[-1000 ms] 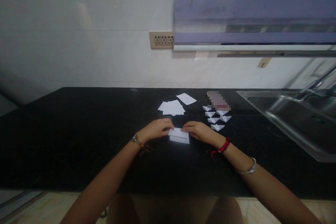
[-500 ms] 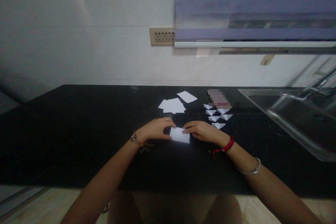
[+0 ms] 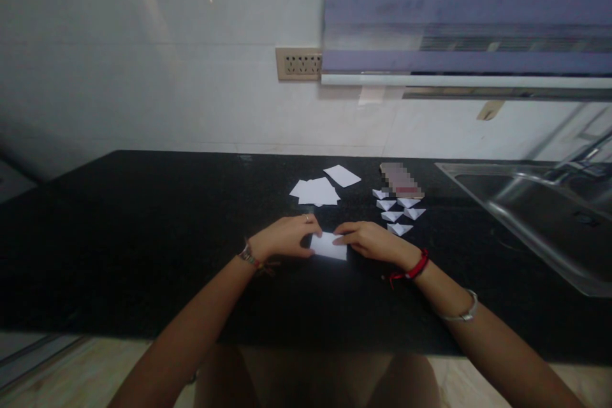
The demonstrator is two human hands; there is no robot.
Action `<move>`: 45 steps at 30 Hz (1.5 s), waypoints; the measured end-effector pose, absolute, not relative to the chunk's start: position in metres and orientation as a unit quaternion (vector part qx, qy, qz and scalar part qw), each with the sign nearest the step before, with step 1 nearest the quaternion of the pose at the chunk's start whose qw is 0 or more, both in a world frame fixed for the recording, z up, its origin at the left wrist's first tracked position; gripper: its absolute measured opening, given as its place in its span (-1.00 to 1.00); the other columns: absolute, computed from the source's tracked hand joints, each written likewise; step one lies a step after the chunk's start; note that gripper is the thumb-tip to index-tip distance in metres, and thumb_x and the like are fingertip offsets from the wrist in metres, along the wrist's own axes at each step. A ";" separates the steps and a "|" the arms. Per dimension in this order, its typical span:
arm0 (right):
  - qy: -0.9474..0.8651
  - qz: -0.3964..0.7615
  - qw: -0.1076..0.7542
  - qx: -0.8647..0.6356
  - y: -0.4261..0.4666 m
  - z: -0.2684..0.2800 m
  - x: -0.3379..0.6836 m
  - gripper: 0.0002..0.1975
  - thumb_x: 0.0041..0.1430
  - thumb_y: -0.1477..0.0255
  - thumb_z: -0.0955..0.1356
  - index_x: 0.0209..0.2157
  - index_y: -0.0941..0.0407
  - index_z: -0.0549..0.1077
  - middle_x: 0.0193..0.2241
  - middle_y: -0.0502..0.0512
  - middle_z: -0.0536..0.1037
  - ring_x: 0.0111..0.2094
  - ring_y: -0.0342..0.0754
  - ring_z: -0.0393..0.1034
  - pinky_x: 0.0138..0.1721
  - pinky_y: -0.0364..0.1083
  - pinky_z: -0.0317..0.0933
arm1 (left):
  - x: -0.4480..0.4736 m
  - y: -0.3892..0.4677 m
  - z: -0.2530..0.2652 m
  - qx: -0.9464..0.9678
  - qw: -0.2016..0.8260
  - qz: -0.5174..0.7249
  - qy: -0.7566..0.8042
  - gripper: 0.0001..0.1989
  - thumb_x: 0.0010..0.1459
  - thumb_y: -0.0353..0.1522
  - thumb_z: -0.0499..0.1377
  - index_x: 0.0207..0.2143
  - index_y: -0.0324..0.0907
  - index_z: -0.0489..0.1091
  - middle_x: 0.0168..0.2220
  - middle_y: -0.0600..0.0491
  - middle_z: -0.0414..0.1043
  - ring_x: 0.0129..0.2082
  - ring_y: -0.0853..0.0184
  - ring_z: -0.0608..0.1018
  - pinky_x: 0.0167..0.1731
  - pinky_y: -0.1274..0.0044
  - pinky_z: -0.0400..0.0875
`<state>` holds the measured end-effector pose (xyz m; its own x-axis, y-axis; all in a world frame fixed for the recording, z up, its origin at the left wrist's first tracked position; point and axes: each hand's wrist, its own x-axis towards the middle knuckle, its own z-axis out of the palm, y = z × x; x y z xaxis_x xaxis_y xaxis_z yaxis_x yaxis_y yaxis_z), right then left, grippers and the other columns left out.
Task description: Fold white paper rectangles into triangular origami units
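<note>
A small white rectangle of paper [image 3: 329, 248] lies on the dark countertop between my hands. My left hand [image 3: 289, 235] grips its left end, thumb at the lower corner and fingers at the upper one. From the other side, my right hand [image 3: 366, 238] holds the upper right part, with fingertips resting on the sheet. Beyond the hands is a fanned stack of white paper sheets [image 3: 318, 192], and another white sheet [image 3: 342, 175] lies just behind it. Several small folded paper triangles [image 3: 392, 215] sit to the right of my right hand.
A phone-like flat object [image 3: 401, 180], pixelated, lies behind the folded pieces. To the right a steel sink [image 3: 507, 186] with a faucet [image 3: 581, 156] is set into the countertop [image 3: 143, 236]. A socket panel [image 3: 299, 64] and a purple blind [image 3: 459, 6] are on the wall.
The view has shifted very slightly. Both hands keep their hold on the paper, and nothing else has visibly moved.
</note>
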<state>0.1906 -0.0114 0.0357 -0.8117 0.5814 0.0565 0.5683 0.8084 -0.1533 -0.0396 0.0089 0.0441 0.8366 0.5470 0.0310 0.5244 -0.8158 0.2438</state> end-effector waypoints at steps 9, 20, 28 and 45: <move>-0.950 0.062 0.052 -0.303 -0.013 0.037 0.190 -0.60 0.02 0.64 0.18 -0.14 0.04 0.39 -0.11 0.08 0.37 -0.16 -0.09 0.30 -0.15 -0.12 0.16 | -0.041 0.005 0.045 0.948 0.127 0.046 0.289 -0.74 -0.02 -0.35 0.09 -0.21 -0.15 0.28 -0.16 0.04 0.22 -0.25 0.35 0.35 -0.33 0.60 0.25; -0.949 0.054 0.045 -0.307 -0.013 0.037 0.190 -0.60 0.03 0.63 0.17 -0.12 0.04 0.37 -0.09 0.07 0.35 -0.17 -0.10 0.31 -0.17 -0.12 0.16 | -0.040 0.005 0.047 0.950 0.122 0.031 0.285 -0.69 -0.02 -0.35 0.09 -0.16 -0.13 0.23 -0.14 0.05 0.20 -0.27 0.37 0.35 -0.39 0.62 0.24; -0.948 0.053 0.051 -0.309 -0.014 0.036 0.189 -0.60 0.02 0.63 0.18 -0.13 0.03 0.38 -0.12 0.07 0.37 -0.20 -0.10 0.32 -0.19 -0.13 0.16 | -0.040 0.005 0.045 0.945 0.137 0.031 0.295 -0.63 -0.01 -0.34 0.08 -0.08 -0.13 0.21 -0.12 0.03 0.20 -0.21 0.35 0.34 -0.34 0.60 0.23; -0.948 0.060 0.045 -0.310 -0.013 0.036 0.189 -0.59 0.01 0.66 0.18 -0.13 0.04 0.38 -0.10 0.07 0.36 -0.16 -0.10 0.30 -0.16 -0.14 0.16 | -0.036 0.001 0.047 0.940 0.127 0.015 0.315 -0.61 -0.03 -0.34 0.10 -0.09 -0.14 0.19 -0.13 0.02 0.19 -0.26 0.35 0.35 -0.39 0.60 0.23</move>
<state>0.1895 -0.0135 0.0363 -0.8041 0.5926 0.0480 0.5819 0.8010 -0.1410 -0.0355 0.0008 0.0471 0.8011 0.5963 -0.0514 0.5886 -0.7692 0.2487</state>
